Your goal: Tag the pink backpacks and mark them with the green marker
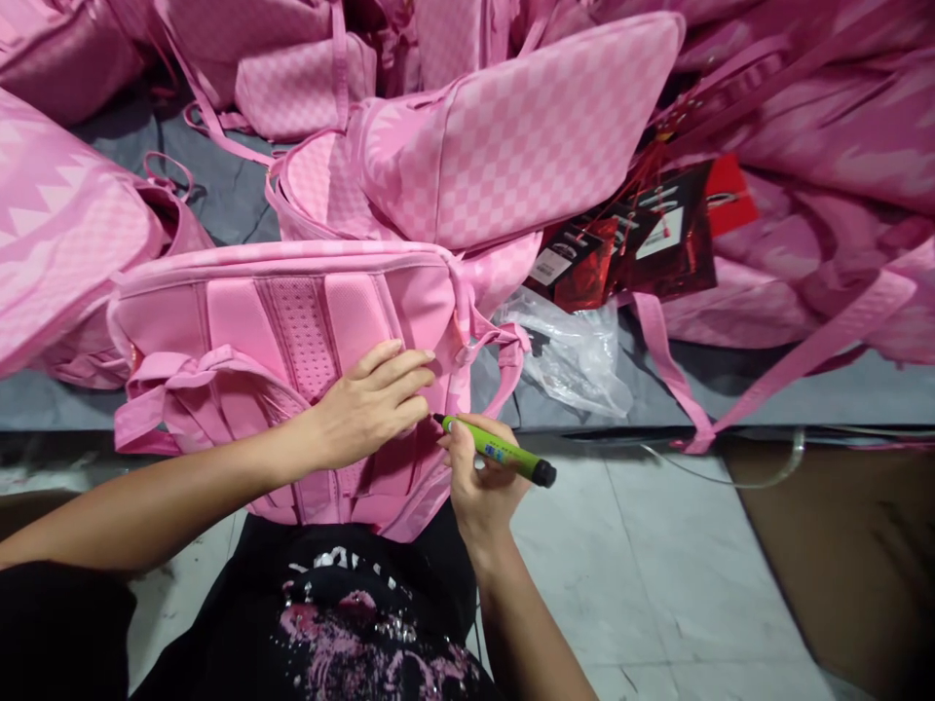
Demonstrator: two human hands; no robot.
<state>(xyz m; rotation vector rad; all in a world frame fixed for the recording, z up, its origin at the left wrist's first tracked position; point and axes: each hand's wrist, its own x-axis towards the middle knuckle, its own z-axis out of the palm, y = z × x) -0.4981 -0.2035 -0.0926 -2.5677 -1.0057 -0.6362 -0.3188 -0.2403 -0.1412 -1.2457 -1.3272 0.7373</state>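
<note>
A pink backpack (428, 292) lies with its padded back panel and straps facing up, partly over the table's front edge and my lap. My left hand (369, 409) rests flat on the panel, fingers stretched toward the right side. Between thumb and fingers of my right hand (486, 482) is a green marker (504, 453) with a black end. Its dark tip points left, at the backpack's right side close to my left fingertips. Whether the tip touches the fabric I cannot tell.
More pink checkered bags (541, 127) crowd the grey-covered table (650, 389) behind and on both sides. Black and red tags (657, 229) and a clear plastic bag (577, 355) lie right of the backpack. A pink strap (701, 428) hangs over the edge. A brown box (825, 545) stands at lower right.
</note>
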